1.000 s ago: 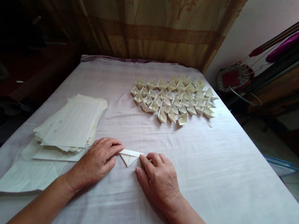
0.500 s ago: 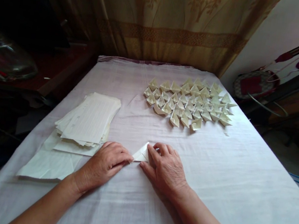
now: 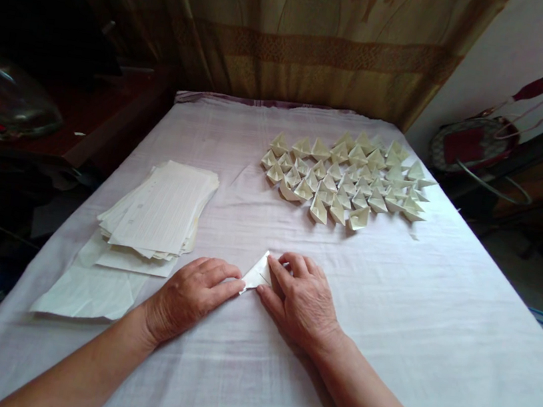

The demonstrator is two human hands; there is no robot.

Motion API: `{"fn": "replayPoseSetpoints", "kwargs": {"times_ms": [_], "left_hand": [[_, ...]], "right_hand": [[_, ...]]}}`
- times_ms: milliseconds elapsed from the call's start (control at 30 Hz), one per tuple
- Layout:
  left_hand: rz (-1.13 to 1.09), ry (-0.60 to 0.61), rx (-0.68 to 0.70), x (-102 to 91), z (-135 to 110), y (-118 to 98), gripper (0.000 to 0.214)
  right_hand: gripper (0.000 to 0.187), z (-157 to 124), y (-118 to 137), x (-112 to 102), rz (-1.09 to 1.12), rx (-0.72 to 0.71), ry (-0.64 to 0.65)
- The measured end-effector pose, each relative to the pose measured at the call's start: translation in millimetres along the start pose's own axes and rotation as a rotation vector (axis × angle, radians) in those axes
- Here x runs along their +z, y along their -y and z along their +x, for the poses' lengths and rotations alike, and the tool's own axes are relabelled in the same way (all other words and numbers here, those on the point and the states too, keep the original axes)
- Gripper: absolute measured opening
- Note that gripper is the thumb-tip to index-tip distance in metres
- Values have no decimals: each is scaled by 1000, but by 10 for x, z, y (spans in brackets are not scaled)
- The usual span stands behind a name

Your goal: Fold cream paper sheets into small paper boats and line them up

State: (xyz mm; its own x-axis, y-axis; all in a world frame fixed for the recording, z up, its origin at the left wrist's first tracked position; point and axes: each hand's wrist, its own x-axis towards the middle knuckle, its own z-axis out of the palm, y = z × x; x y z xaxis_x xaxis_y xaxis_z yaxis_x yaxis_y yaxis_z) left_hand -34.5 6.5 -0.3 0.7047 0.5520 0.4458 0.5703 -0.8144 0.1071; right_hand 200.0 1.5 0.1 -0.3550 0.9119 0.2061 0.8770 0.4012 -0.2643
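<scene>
The right hand (image 3: 303, 297) is covering the right part of the folded paper (image 3: 256, 275), its thumb and forefinger standing apart along that side; whether they are clamping it from underneath I cannot tell. The left hand (image 3: 197, 292) is pinching the paper's near-left corner, thumb and forefinger coming together on it, their tips hiding the very point. Both forearms (image 3: 82, 359) are running out of view at the bottom, and the near edge of the white cloth (image 3: 207, 376) is falling outside the picture. Shadow is swallowing the left side, where a clear, shiny object (image 3: 16, 97) is blurring. The folded paper is lying roughly midway between the cloth's left and right edges, well short of the far edge; its visible part is showing pale and triangular, with a fold line crossing it. Lined sheets (image 3: 159, 211) are lying stacked near the left edge, and paper boats (image 3: 347, 186) are crowding toward the far right corner, overlapping too closely for counting.
</scene>
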Motion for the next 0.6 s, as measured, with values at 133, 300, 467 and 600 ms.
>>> {"fn": "replayPoseSetpoints", "kwargs": {"times_ms": [133, 300, 467, 600], "left_hand": [[57, 17, 112, -35, 29, -28, 20], [80, 77, 141, -75, 65, -17, 21], [20, 81, 5, -56, 34, -8, 18], [-73, 87, -160, -23, 46, -50, 21]], "right_hand": [[43, -2, 1, -9, 3, 8, 13], [45, 5, 8, -31, 3, 21, 42], [45, 10, 18, -31, 2, 27, 41], [44, 9, 19, -21, -3, 28, 26]]}}
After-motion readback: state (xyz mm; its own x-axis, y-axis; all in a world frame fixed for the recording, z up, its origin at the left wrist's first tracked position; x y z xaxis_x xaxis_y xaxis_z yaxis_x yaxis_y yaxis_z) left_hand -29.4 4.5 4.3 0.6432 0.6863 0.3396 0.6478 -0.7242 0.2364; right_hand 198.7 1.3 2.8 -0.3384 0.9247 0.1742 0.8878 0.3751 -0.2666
